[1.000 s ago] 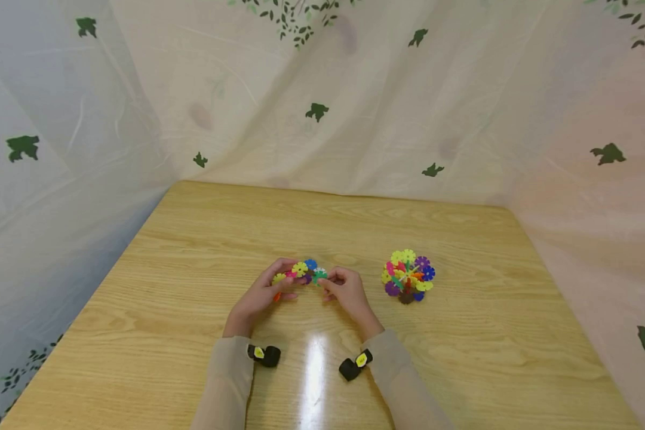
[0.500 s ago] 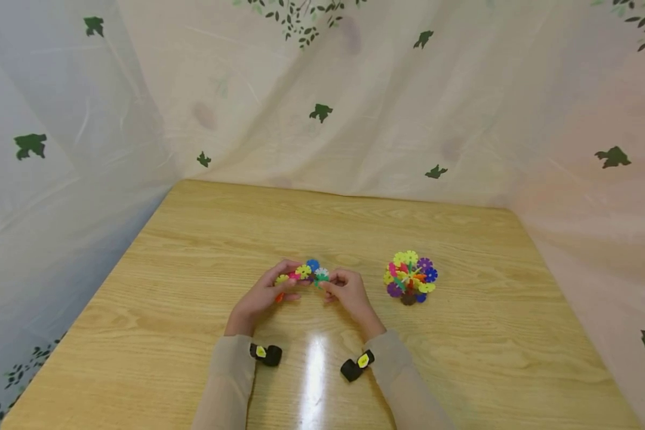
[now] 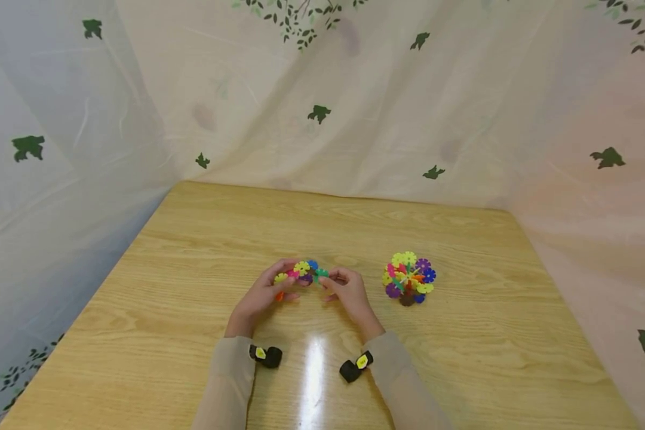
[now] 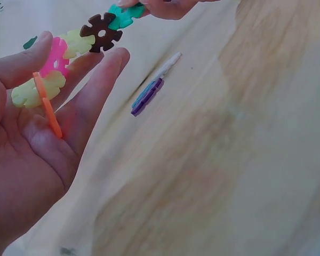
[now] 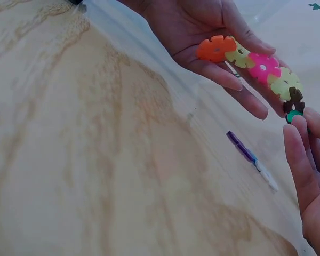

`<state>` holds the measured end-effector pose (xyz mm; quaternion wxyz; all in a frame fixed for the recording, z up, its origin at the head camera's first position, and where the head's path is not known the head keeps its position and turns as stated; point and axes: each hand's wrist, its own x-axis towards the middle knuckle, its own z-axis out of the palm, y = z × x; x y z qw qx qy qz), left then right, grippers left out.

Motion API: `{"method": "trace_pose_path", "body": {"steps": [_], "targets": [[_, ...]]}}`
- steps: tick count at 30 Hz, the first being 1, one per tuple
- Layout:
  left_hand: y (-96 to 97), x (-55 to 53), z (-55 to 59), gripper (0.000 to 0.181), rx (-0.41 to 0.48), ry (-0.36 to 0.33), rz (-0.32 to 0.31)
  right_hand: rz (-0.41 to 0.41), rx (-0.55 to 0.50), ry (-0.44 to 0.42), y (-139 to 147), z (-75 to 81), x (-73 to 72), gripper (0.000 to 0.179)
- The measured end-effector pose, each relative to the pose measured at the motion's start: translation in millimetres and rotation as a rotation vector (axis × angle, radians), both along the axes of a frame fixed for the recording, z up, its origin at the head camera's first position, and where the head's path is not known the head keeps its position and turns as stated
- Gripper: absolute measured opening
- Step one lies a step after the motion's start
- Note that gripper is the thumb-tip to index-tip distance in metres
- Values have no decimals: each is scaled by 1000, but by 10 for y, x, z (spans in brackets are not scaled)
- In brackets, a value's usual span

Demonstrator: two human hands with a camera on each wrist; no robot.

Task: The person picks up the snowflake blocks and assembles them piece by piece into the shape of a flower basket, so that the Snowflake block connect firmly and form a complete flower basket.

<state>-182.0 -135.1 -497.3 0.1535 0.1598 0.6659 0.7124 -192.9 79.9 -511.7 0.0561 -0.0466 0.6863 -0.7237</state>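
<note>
A short chain of notched plastic snowflake discs spans both hands. Its pink disc (image 4: 54, 57) sits between yellow ones, with an orange disc (image 5: 215, 48) at one end and a brown disc (image 4: 101, 33) toward the other. My left hand (image 3: 260, 294) holds the chain at the pink and yellow discs, thumb on top and fingers beneath. The thumb and fingers of my right hand (image 3: 352, 294) pinch the green disc (image 4: 124, 16) at the far end, against the brown one. Just beyond, a purple disc (image 5: 239, 143), a blue one and a white disc (image 5: 266, 177) lie in a row.
To the right of my hands, a round, many-coloured cluster of joined snowflake discs (image 3: 408, 278) stands on the wooden table (image 3: 220, 221). Pale cloth (image 3: 355, 143) with leaf prints hangs around the back and sides. Each sleeve cuff bears a black wrist camera (image 3: 271, 357).
The green disc and chain end have shifted slightly, now covering the white disc that showed beside them in the head view. Both hands keep their hold; the cluster stays put.
</note>
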Motion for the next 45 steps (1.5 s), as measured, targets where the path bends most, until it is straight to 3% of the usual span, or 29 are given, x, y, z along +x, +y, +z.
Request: {"method": "trace_pose_path", "body": {"steps": [9,19,27,36,45], "targets": [[-22,-8,-39,42,9,9,-4,11,9,16,7,-1,-1,19],[-1,19,-3,41,5,16,-6,36,136,82,17,36,15,22],[2,20,-13,43,-4,50,3,32,94,51,6,8,24,18],[17,33,4,40,-16,43,-32,130,259,71,7,-39,14,24],[27,17,-3,41,-28,53,-49,188,227,57,18,258,144,22]]}}
